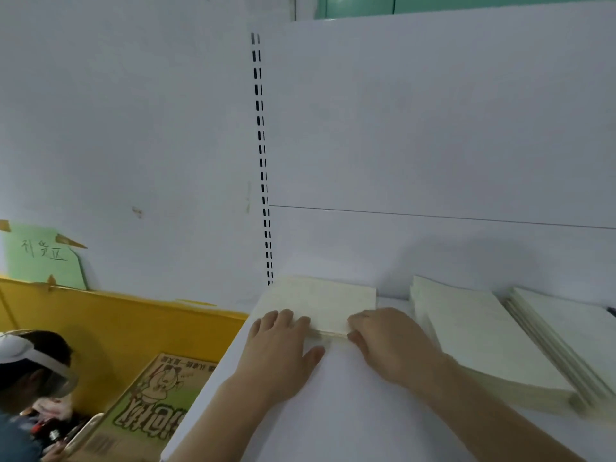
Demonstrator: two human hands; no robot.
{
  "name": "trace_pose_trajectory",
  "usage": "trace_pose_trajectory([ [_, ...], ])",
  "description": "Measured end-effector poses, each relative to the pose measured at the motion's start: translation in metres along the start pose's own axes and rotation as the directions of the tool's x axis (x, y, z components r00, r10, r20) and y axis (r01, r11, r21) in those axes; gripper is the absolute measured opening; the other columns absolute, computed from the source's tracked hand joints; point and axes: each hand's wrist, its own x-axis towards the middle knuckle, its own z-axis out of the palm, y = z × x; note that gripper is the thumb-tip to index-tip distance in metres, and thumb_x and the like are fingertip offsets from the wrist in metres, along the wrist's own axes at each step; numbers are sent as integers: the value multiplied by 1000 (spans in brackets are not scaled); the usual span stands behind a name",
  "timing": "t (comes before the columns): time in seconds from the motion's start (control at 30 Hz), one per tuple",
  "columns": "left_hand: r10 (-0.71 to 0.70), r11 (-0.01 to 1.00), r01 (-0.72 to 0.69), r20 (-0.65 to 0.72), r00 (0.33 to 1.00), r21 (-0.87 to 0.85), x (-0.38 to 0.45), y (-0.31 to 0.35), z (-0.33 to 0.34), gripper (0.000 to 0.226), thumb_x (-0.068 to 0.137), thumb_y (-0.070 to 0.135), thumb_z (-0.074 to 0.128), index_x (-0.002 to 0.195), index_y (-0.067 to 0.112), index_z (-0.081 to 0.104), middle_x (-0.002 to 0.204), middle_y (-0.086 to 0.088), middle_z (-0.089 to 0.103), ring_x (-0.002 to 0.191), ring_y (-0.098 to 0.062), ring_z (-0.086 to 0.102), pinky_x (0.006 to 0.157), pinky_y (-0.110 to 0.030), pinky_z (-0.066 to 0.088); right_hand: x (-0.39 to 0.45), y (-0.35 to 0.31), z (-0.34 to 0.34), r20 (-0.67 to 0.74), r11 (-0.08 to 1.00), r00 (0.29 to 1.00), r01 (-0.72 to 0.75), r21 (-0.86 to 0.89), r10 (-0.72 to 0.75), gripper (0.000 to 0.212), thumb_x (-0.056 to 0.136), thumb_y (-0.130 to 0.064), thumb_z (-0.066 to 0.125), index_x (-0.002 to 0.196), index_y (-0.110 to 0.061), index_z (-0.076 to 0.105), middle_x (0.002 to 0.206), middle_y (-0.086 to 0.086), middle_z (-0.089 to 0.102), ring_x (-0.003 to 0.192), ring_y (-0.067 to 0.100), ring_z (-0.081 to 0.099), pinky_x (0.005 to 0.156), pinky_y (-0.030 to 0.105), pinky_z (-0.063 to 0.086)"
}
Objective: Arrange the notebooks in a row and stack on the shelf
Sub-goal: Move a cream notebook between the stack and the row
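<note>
A low stack of cream notebooks [320,301] lies at the back left of the white shelf [350,411], against the back panel. My left hand [283,345] lies flat with its fingers on the stack's near left corner. My right hand [383,338] presses the near right edge, fingers bent over it. Right of it sits a taller cream notebook stack [483,338], and another stack [573,331] lies beside that at the far right.
The white back panel carries a slotted upright [263,161]. Left of and below the shelf are a yellow board [116,321], a printed cardboard box [153,405] and another person wearing a headset [30,371].
</note>
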Motion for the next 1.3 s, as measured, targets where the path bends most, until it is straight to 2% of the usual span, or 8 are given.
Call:
trace_pose_trajectory([
  [0.3,-108,897,-67,-365,925,-437,-14,-6,-22,49,99,44,46,142,22,45,137,2,51,127,-17,46,104,-31,41,-24,-39,-17,-249,968,947,-232,-94,203,29,59,-5,75,85,-13,65,52,0,54,33,21,44,37,25,24],
  [0.43,-103,422,102,64,993,-901,-25,15,-31,63,86,72,46,127,25,54,101,15,68,94,-6,65,90,-33,53,-43,-90,-21,-455,968,858,-247,44,240,8,78,-11,56,81,-15,62,55,-4,56,39,16,45,44,23,25],
  [0.5,-128,226,127,99,987,-966,-29,20,-31,40,93,54,52,117,21,56,95,8,70,89,-9,67,81,-36,57,-49,-112,-17,-464,981,865,-169,93,193,19,82,-14,46,88,-17,64,65,-7,60,51,13,52,55,19,30],
  [0.6,-260,249,90,23,965,-964,-35,18,-34,22,102,18,43,123,25,47,103,9,62,88,-5,57,63,-20,45,-56,-115,-10,-465,981,872,-80,174,154,31,86,-18,45,109,-15,66,90,-6,70,76,12,63,69,23,48],
  [0.73,-302,326,-1,-106,947,-945,-39,-5,-38,39,102,18,46,131,44,44,109,22,63,93,0,60,69,-24,49,-54,-86,-16,-487,939,811,-209,274,323,36,89,-15,45,120,-10,62,113,1,68,105,16,62,87,30,51],
  [0.93,-330,344,6,-115,937,-939,-55,-32,-41,48,102,13,46,136,47,43,104,38,60,91,20,55,69,-12,42,-20,-31,12,-8,937,939,-343,72,344,64,88,-26,44,148,-8,29,154,15,28,142,31,24,116,40,24],
  [1.17,-380,403,74,-93,920,-912,-70,-62,-39,61,103,15,40,153,42,17,143,13,48,115,-13,54,92,-33,46,-2,-26,5,69,958,966,-236,-163,249,30,94,-15,35,119,-19,51,116,1,62,107,21,59,90,32,43],
  [1.3,-365,399,71,-87,927,-914,-74,-62,-42,63,105,17,40,154,43,11,112,36,43,76,19,48,62,-10,37,3,-25,0,22,978,980,-194,-70,196,40,100,-39,34,135,-23,44,128,-3,56,117,19,54,94,35,44],
])
